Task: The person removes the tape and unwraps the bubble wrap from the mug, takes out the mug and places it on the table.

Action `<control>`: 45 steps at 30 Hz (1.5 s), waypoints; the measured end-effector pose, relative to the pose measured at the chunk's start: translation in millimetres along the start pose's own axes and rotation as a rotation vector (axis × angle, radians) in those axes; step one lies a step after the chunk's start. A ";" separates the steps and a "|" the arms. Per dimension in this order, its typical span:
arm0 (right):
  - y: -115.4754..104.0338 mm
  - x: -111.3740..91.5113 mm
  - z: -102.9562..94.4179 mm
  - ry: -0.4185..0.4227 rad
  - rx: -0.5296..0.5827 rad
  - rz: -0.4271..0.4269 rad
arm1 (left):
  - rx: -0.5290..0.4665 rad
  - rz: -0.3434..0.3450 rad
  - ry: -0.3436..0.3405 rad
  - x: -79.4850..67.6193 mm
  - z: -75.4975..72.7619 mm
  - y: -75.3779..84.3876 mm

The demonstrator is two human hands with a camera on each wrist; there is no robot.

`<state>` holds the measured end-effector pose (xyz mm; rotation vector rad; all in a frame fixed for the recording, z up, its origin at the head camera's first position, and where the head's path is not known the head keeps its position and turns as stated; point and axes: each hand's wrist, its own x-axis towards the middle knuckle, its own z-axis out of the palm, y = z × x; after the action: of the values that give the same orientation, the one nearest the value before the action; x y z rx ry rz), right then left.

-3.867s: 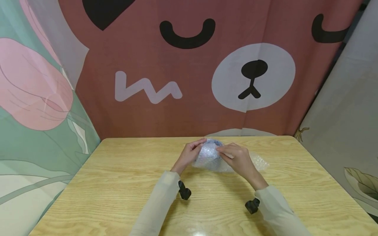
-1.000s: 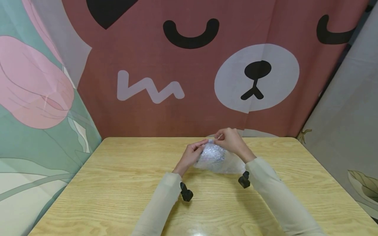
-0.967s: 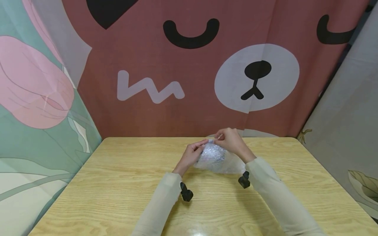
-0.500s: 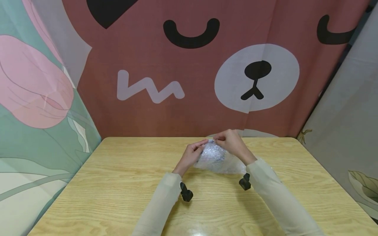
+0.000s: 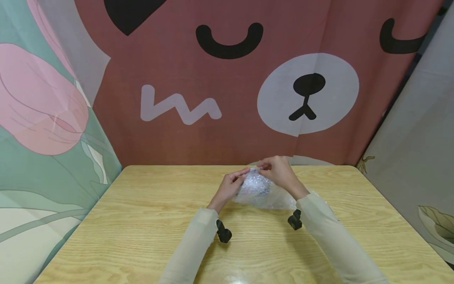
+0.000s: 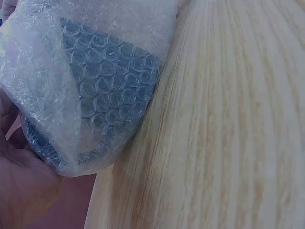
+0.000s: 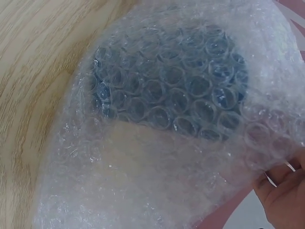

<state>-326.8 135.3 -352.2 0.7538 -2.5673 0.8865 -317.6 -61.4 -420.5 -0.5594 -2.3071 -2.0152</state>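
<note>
A sheet of clear bubble wrap point(image 5: 264, 198) surrounds a dark blue object point(image 7: 167, 90), whose kind I cannot make out through the bubbles. In the left wrist view the dark blue object point(image 6: 112, 71) shows a straight upper edge beneath the wrap. My left hand point(image 5: 227, 188) grips the wrapped bundle at its left side, thumb towards me. At the top right, my right hand point(image 5: 281, 173) pinches the edge of the wrap between thumb and fingers. The right wrist view shows the right hand's fingers point(image 7: 283, 188) at the sheet's margin.
The bundle is over the far part of a pale wooden table point(image 5: 152, 221). Behind the table hangs a reddish curtain point(image 5: 170, 142) with a bear face. Patterned cloths flank both sides. A small black camera point(image 5: 224, 232) sits at the left wrist, another point(image 5: 294, 219) at the right.
Since the oldest frame my right hand has risen to the bundle's top edge, and the wrap now spreads below that wrist. Over the last second it has dipped slightly; my left hand keeps its hold.
</note>
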 end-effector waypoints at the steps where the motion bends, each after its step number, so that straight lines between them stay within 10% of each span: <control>1: -0.7 -0.2 -0.2 0.002 0.002 0.003 | -0.001 0.001 -0.004 -1.9 -0.1 3.9; 7: -2.8 -0.6 -2.0 0.046 0.006 -0.019 | 0.003 -0.009 -0.029 -8.9 -1.8 20.2; 20: -3.0 1.6 -10.6 0.237 0.026 -0.087 | 0.030 -0.053 0.018 -2.3 -0.3 1.5; 45: -7.0 -1.5 -23.4 0.317 0.120 -0.022 | -0.019 -0.029 0.017 -2.2 -0.6 3.3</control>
<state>-318.6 146.2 -332.0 0.6161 -2.2411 1.0665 -314.8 -62.2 -417.7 -0.5106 -2.3018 -2.0480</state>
